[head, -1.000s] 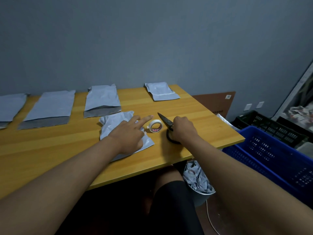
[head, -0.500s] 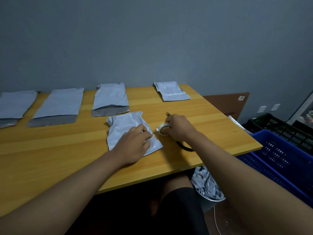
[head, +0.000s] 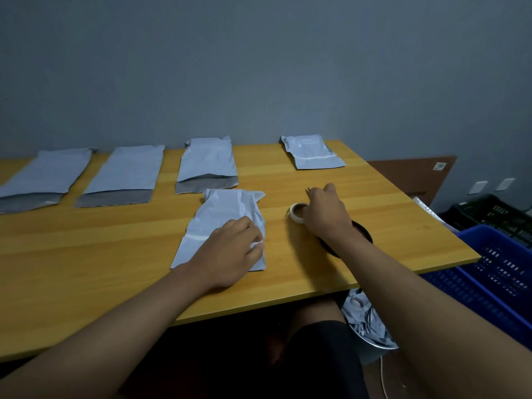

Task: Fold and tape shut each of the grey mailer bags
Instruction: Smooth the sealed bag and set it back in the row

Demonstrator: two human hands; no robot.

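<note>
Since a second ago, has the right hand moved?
Yes. The right hand left the scissors handle and went toward the nearest mailer bag, now holding the tape roll.

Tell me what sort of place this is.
Probably a small packing or mailing workstation in a plain room. Grey mailer bags lie in a row on a wooden table, a tape roll sits by the right hand, and a blue plastic crate stands beside it.

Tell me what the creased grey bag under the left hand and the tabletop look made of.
Creased grey mailer bag: thin plastic film by the look, faintly glossy, with sharp wrinkles. Yellow-brown tabletop: wood or wood-look laminate, smooth, with long grain stripes; which of the two I cannot tell.
</note>
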